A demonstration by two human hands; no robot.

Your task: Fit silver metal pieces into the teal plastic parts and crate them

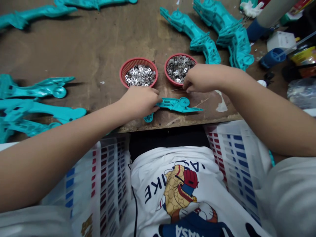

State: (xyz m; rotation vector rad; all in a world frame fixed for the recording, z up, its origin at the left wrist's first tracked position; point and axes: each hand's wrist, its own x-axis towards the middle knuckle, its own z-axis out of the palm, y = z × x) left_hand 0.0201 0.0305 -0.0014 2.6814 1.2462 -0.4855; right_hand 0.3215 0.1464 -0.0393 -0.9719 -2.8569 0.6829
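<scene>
My left hand (139, 101) is closed on a teal plastic part (176, 104) that lies flat at the near edge of the brown table (98, 42). My right hand (201, 78) is curled in a pinch at the near rim of the right red basket (180, 67), which holds several small silver metal pieces. What its fingertips hold is hidden. The left red basket (138, 72), also filled with silver pieces, sits just beyond my left hand.
Several teal plastic parts lie at the left (37, 89) and at the back right (217, 33). Bottles, a blue cap (273, 57) and tins crowd the far right. White slotted crates (239, 154) stand under the table on both sides of my lap.
</scene>
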